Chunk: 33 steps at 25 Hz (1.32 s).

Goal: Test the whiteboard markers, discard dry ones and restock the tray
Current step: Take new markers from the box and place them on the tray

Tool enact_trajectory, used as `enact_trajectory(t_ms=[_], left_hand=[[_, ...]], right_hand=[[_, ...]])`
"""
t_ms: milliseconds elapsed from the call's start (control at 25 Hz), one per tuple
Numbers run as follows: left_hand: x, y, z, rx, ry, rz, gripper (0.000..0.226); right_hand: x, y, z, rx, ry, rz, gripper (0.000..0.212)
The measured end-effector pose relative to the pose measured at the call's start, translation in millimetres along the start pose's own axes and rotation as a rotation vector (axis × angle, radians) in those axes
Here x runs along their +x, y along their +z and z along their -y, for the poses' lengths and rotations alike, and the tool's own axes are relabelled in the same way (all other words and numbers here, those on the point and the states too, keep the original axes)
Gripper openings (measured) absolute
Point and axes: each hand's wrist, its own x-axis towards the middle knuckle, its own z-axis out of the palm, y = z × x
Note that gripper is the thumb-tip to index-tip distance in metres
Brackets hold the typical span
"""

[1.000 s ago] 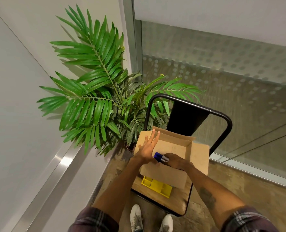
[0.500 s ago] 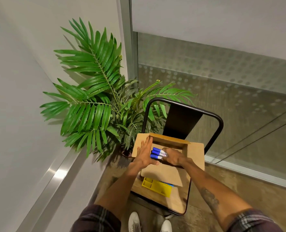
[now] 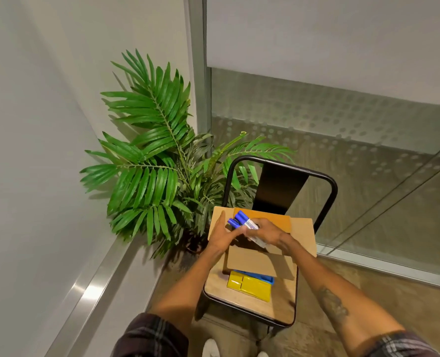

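An open cardboard box (image 3: 301,230) stands on the wooden seat of a black metal chair (image 3: 280,305). My right hand (image 3: 266,233) grips a bundle of blue-capped whiteboard markers (image 3: 243,220) just above the box opening. My left hand (image 3: 222,237) lies with straight fingers against the box's left flap, its fingertips touching the marker caps. In front of the box on the seat lie a yellow tray (image 3: 248,289) and a blue one (image 3: 261,276) partly under the box's front flap.
A potted palm (image 3: 159,161) fills the corner left of the chair. A white wall with a metal rail (image 3: 84,295) runs along the left. A frosted glass partition (image 3: 342,119) stands behind the chair. My shoes (image 3: 211,349) show at the bottom.
My right hand has lifted the markers up out of the box; more of them show now. My left hand stays at the left flap. My view has tilted slightly.
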Motion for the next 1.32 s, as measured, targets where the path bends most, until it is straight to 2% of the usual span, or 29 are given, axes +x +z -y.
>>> enact_trajectory(t_ms=[80, 200, 240, 400, 600, 680, 880, 1000, 1160, 1320], left_hand=[[-5.7, -1.4, -6.4, -0.16, -0.026, -0.022, 0.083], [-23.1, -4.7, -16.2, -0.393, -0.09, -0.007, 0.038], [-27.8, -7.3, -16.8, -0.428, -0.108, -0.017, 0.033], [-46.5, -20.0, -7.4, -0.553, -0.148, -0.039, 0.033], [-89.8, -24.9, 16.5, -0.714, -0.209, -0.102, 0.028], [-112.8, -20.2, 28.2, -0.761, -0.23, -0.148, 0.03], [-176.2, -7.4, 56.5, -0.833, -0.242, -0.326, 0.034], [-216.5, -6.1, 70.5, -0.885, -0.215, -0.423, 0.033], [-268.3, -8.5, 82.9, -0.943, -0.17, -0.507, 0.026], [-315.1, -19.7, 100.4, -0.976, -0.131, -0.617, 0.026]], right_hand=[[-4.3, 7.2, 14.0, 0.125, 0.028, -0.019, 0.018], [-5.8, 22.2, 31.1, 0.246, 0.035, -0.007, 0.014], [-5.7, 28.1, 35.7, 0.282, 0.035, 0.0, 0.015], [-9.5, 50.0, 46.1, 0.349, 0.035, 0.062, 0.028], [-33.0, 77.6, 46.4, 0.342, 0.042, 0.134, 0.016], [-48.5, 91.5, 44.3, 0.361, 0.032, 0.171, 0.017], [-90.8, 126.7, 41.3, 0.224, -0.061, 0.24, 0.014], [-116.6, 151.0, 45.7, 0.156, -0.09, 0.306, 0.021], [-147.1, 183.8, 60.2, 0.144, -0.099, 0.413, 0.012], [-176.8, 216.0, 81.6, 0.046, -0.167, 0.515, 0.017]])
